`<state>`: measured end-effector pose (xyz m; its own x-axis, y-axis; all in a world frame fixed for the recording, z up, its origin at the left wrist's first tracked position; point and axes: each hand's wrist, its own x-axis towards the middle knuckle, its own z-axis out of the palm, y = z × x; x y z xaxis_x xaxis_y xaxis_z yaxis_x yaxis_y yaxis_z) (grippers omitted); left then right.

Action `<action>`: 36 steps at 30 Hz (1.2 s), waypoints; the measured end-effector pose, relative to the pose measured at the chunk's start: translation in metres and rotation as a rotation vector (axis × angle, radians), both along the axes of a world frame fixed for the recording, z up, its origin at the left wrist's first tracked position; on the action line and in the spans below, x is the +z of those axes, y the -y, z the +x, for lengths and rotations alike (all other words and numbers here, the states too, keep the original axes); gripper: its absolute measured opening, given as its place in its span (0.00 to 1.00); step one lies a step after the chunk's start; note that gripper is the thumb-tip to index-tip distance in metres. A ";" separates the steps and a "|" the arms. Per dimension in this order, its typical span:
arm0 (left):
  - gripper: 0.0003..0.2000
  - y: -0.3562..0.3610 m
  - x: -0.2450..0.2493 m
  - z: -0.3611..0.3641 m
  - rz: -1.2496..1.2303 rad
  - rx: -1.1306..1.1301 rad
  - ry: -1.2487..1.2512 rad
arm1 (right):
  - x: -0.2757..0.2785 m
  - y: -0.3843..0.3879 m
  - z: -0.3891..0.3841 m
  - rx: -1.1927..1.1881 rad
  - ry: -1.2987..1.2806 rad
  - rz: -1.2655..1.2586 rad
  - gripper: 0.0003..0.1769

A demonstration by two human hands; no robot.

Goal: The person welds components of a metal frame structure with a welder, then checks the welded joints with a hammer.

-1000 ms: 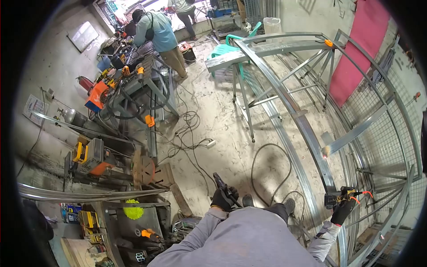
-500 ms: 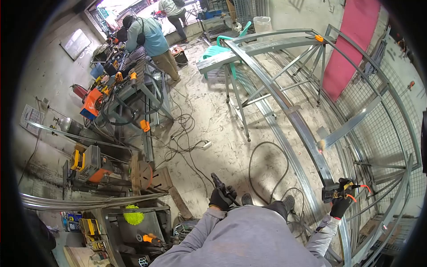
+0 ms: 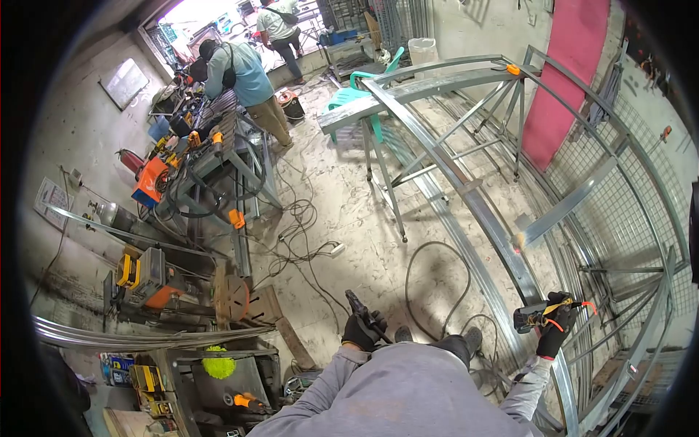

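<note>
My left hand (image 3: 360, 332), in a dark glove, is closed around a black gun-shaped tool (image 3: 355, 301) in front of my body. Its narrow end points up and left, and a cable runs close to the hand. My right hand (image 3: 556, 336), also gloved, grips a black and yellow object (image 3: 535, 315) with bright orange-red loops on its right side; its kind is unclear. That hand is over the long curved steel beam (image 3: 499, 242) of a large metal frame. A flat steel bar (image 3: 568, 213) meets the beam at a rusty-orange spot.
A dark cable (image 3: 410, 271) loops on the floor before my feet. Left stand a workbench (image 3: 247, 164) with tools and an orange machine (image 3: 151, 182). One person (image 3: 251, 76) bends there, another (image 3: 279, 30) stands beyond. A green chair (image 3: 348, 97) stands behind the frame.
The view has shifted slightly, moving the frame a little left in the picture. My right hand sits slightly higher and further left, still gripping the same object. The far person has shifted posture.
</note>
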<state>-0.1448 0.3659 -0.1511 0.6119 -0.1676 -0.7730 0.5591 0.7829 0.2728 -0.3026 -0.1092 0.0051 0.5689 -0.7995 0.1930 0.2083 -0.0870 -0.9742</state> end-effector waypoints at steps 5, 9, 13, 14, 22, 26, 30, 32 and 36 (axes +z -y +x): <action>0.09 -0.010 -0.039 0.001 -0.072 -0.041 0.071 | -0.005 0.008 -0.003 0.044 -0.014 -0.004 0.26; 0.10 -0.011 -0.045 0.000 -0.104 -0.065 0.088 | -0.007 0.011 -0.004 0.052 -0.030 -0.032 0.26; 0.10 -0.010 -0.041 0.003 -0.119 -0.077 0.051 | -0.007 0.009 -0.002 0.030 -0.069 -0.046 0.26; 0.10 -0.010 -0.039 0.003 -0.116 -0.079 0.043 | -0.010 0.009 -0.001 0.023 -0.027 0.003 0.26; 0.09 0.010 0.019 0.006 0.024 -0.018 -0.052 | 0.004 -0.001 0.005 0.033 0.018 0.057 0.22; 0.09 -0.001 -0.016 0.008 -0.078 -0.035 -0.028 | 0.009 -0.005 0.005 0.034 0.018 0.058 0.21; 0.11 0.001 -0.016 0.009 -0.113 -0.039 -0.031 | 0.009 -0.007 0.006 0.016 0.022 0.121 0.18; 0.11 0.002 -0.010 0.010 -0.104 -0.038 -0.041 | 0.008 -0.004 0.007 0.018 -0.009 0.094 0.18; 0.10 0.013 0.020 0.012 -0.050 -0.034 -0.089 | 0.008 -0.001 0.005 0.016 -0.062 0.107 0.17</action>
<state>-0.1326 0.3525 -0.1315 0.5346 -0.2265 -0.8142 0.6059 0.7744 0.1824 -0.2980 -0.1078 0.0135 0.5899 -0.8044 0.0711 0.1479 0.0211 -0.9888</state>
